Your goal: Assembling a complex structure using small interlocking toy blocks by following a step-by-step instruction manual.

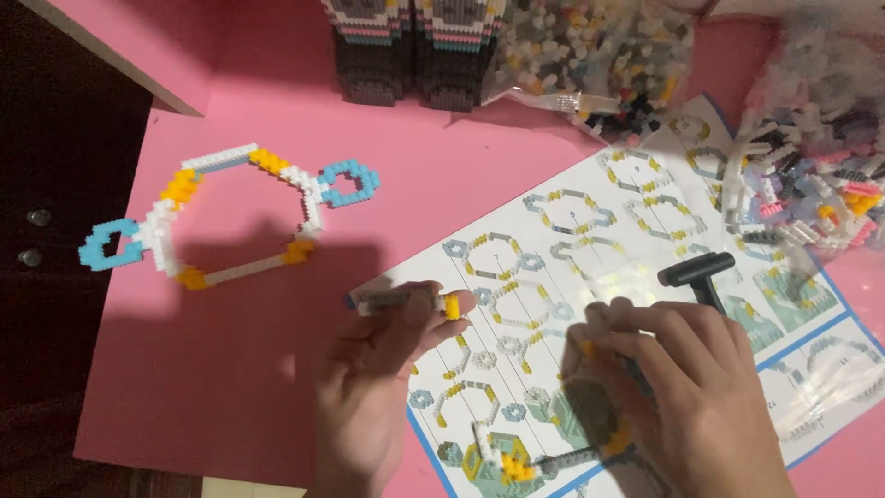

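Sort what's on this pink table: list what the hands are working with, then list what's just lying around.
In use:
left hand holding a short grey brick strip
right hand on small bricks
instruction sheet

Lying about:
white, yellow and blue brick ring
bags of loose bricks
black T-shaped tool

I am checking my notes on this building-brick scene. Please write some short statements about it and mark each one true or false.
1. The left hand pinches a thin grey brick strip with a yellow end. True.
2. The brick ring lies on the instruction sheet. False: it lies on the pink table, left of the sheet.
3. The ring has a light blue loop at each end. True.
4. The black T-shaped tool is in the left hand. False: it lies on the sheet by the right hand.
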